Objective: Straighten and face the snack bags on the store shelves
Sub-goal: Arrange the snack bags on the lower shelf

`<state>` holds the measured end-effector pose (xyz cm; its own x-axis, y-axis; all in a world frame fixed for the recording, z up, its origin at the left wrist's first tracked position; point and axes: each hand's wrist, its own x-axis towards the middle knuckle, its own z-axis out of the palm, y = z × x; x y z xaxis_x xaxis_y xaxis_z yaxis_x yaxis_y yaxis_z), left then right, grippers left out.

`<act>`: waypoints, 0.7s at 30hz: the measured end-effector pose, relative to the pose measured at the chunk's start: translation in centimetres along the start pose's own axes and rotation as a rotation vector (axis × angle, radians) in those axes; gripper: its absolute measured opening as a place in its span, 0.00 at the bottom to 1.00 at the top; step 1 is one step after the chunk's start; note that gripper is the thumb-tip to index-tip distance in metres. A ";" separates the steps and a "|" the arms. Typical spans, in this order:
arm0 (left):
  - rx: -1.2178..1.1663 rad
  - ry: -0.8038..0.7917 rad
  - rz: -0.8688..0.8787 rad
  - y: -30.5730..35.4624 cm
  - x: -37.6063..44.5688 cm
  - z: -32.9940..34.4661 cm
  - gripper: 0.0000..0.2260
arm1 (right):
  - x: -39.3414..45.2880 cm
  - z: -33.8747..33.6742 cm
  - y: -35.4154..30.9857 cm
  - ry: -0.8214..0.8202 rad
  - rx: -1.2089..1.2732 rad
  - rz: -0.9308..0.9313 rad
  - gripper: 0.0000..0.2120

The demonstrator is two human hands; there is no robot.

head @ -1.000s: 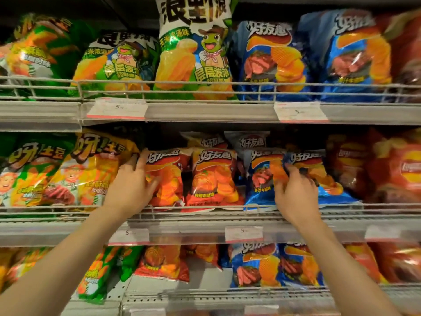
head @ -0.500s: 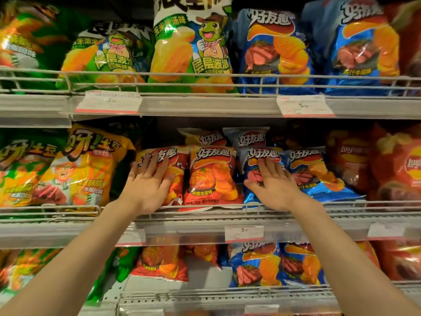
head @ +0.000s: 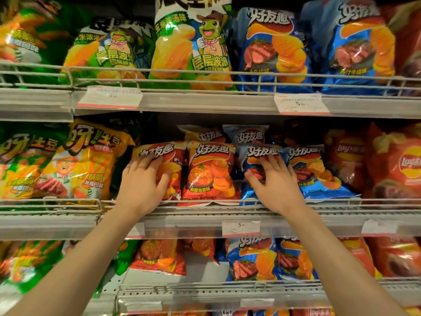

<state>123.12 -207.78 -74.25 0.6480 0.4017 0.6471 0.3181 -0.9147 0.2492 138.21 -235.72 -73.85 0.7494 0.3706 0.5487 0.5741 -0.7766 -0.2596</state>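
Note:
On the middle shelf [head: 182, 221] stand small chip bags in a row. My left hand [head: 141, 185] lies flat, fingers spread, on the front of the left red bag [head: 176, 159]. Next to it stands a second red bag [head: 211, 174], upright and facing out. My right hand [head: 278, 185] lies flat, fingers spread, on the front of a blue bag [head: 256, 153]. A second blue bag [head: 312, 172] leans right beside it. Two more bags [head: 246, 134] peek up behind the front row.
Yellow and green bags [head: 84, 165] fill the shelf's left, red Lay's bags [head: 396, 165] its right. A wire rail [head: 68, 201] fronts each shelf. Large green [head: 191, 46] and blue bags [head: 273, 49] stand on the upper shelf, more red and blue bags [head: 255, 258] below.
My left hand has slid from the red bag's left edge onto its front. My right hand has moved left from between the two blue bags onto the left blue bag.

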 end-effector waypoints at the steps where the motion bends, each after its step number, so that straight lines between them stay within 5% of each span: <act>1: -0.040 0.043 0.011 0.0 -0.3 -0.1 0.23 | -0.4 -0.2 -0.1 0.072 0.054 -0.022 0.28; 5: -0.177 0.114 0.054 -0.6 -1.8 -0.4 0.18 | -2.9 0.0 -1.0 0.278 0.299 -0.058 0.14; 10: -0.400 0.139 -0.010 0.4 -4.8 -1.5 0.12 | -6.4 0.3 -2.8 0.304 0.481 -0.091 0.08; 21: -0.687 0.175 -0.327 0.6 -15.5 -6.2 0.08 | -12.2 1.2 -4.6 0.055 0.939 0.038 0.08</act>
<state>109.03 -214.85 -79.65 0.4587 0.6950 0.5537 -0.0630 -0.5961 0.8004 126.80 -236.03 -80.35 0.7704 0.3099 0.5572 0.5985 -0.0501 -0.7996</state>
